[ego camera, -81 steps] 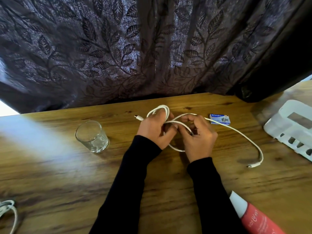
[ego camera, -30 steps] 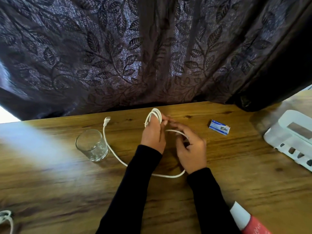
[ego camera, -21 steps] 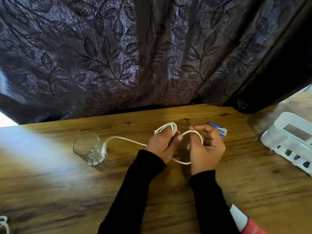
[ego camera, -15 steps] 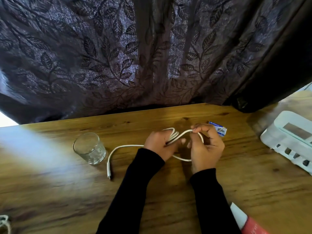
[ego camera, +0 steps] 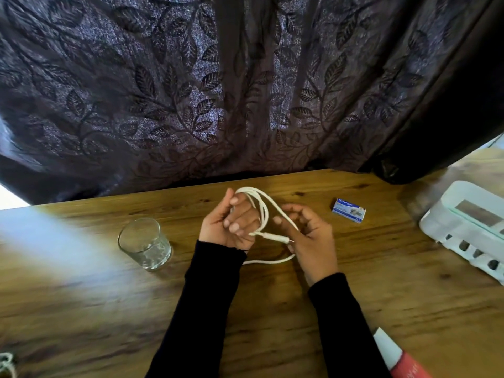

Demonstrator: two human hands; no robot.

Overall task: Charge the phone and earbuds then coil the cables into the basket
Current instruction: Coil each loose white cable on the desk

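Thin white charging cable (ego camera: 264, 211) looped above wooden table (ego camera: 272, 309), loops gripped in left hand (ego camera: 231, 225). Right hand (ego camera: 311, 236) half-open, free plug end resting against it. Judged light, limp, springy; best pinched at loop crossing.

— What can't we make out near our hands?
— The white cable (ego camera: 264, 211) slips behind our left hand (ego camera: 227, 226), so we can't count its loops; its lower run vanishes under that sleeve.
— And off to our right hand's (ego camera: 309, 238) side?
— The white basket (ego camera: 461, 227) is cut by the frame edge, as is the red-and-white tube (ego camera: 401, 360) nearer us. The small blue box's (ego camera: 348, 210) print is too small to read.
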